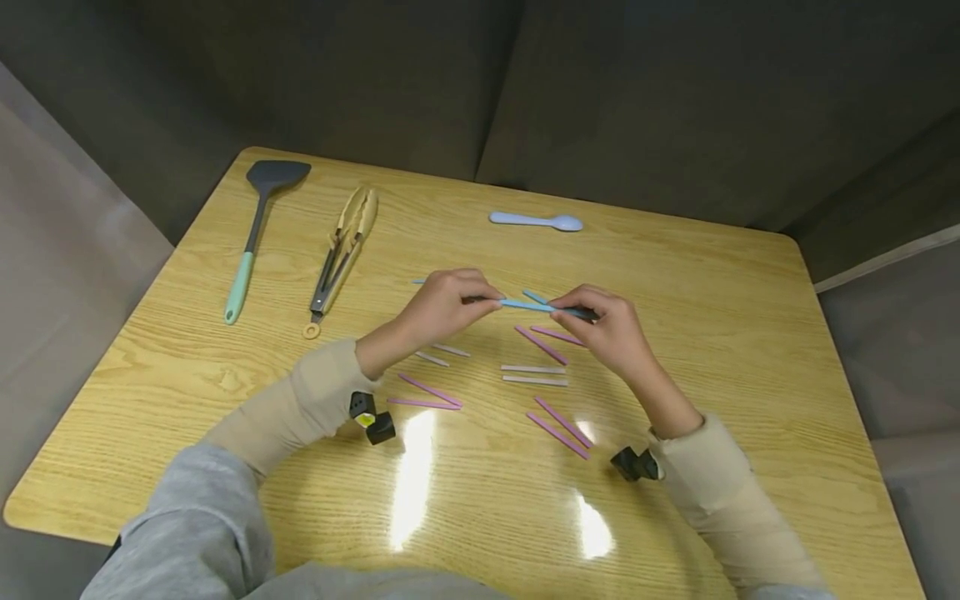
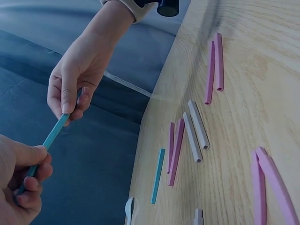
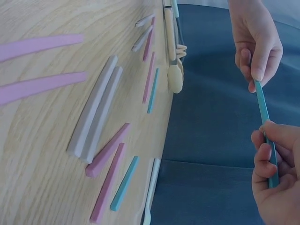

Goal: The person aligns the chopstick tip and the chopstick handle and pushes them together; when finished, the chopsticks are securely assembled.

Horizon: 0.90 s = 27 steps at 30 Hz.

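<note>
Both hands are raised over the table, joined by a thin blue stick (image 1: 525,305) that spans level between them. My left hand (image 1: 450,302) pinches its left part between thumb and fingers. On the other side my right hand (image 1: 609,325) pinches the right part, thumb and index finger on top in the right wrist view. The stick's outer ends are partly hidden in the hands. Another blue stick (image 2: 158,176) lies on the table just behind the right hand. A further blue one (image 3: 153,91) is mostly covered by the left hand in the head view.
Pink sticks (image 1: 558,429) and pale grey sticks (image 1: 534,375) lie in pairs on the wooden table (image 1: 712,333) below the hands. A light-blue spoon (image 1: 536,221) is at the back. Tongs (image 1: 345,250) and a spatula (image 1: 255,233) with a mint handle lie on the left.
</note>
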Motion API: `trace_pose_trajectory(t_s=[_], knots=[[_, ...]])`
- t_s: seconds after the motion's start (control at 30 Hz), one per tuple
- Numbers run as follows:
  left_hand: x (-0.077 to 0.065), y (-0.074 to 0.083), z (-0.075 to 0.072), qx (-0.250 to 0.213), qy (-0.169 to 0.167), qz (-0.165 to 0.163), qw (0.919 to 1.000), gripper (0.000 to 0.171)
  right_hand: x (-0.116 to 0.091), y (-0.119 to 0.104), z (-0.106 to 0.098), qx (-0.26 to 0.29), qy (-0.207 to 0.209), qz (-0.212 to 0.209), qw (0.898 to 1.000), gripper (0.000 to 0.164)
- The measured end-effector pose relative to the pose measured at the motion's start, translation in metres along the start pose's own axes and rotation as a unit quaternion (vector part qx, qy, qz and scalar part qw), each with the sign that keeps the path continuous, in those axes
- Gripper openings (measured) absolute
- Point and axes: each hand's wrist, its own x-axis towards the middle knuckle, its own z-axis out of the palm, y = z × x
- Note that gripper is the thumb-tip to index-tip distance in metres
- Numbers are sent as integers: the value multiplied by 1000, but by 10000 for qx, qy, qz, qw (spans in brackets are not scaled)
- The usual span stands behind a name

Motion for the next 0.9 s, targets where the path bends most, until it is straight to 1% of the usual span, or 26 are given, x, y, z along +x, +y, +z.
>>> trace_pose_trajectory(t_s=[0.13,0.23,0.33,0.37,0.47,0.5,0.57,0.6,0.67,0.77,0.83,0.9], knots=[[0,1,-1,-47,113,20,9999,13,2,-9,-2,-76,-26,203,9998,10],[0,1,-1,-73,82,37,9999,12,1,-10,-2,-72,-80,243,9996,10],[1,0,-1,-124,16,-45,9999,13,2,-9,-3,-18,-142,278,9995,10],[1,0,-1,-130,-10,-81,9999,13,2,9,-1,187,-206,218,9994,11],[3,-2,-2,-169,-68,-187,9997,13,4,9,-4,162,-279,199,9993,11],[4,-2,-3,-184,-85,-209,9996,13,5,4,-6,70,-309,181,9993,11],[5,-2,-4,-189,-121,-237,9995,13,7,2,-8,-175,-371,64,9991,11],[6,-2,-4,-191,-142,-260,9994,14,7,-17,-11,-545,-355,63,9979,10],[7,-3,-5,-177,-184,-290,9993,14,8,-20,-11,-949,-378,-102,9947,9],[8,-4,-6,-124,-245,-329,9991,14,9,-17,-10,-1582,-351,-450,9858,8],[8,-4,-6,-85,-261,-290,9992,14,10,-18,-9,-1899,-312,-640,9792,7],[9,-5,-7,-33,-221,-276,9994,16,9,-16,-9,-2102,-279,-723,9746,7]])
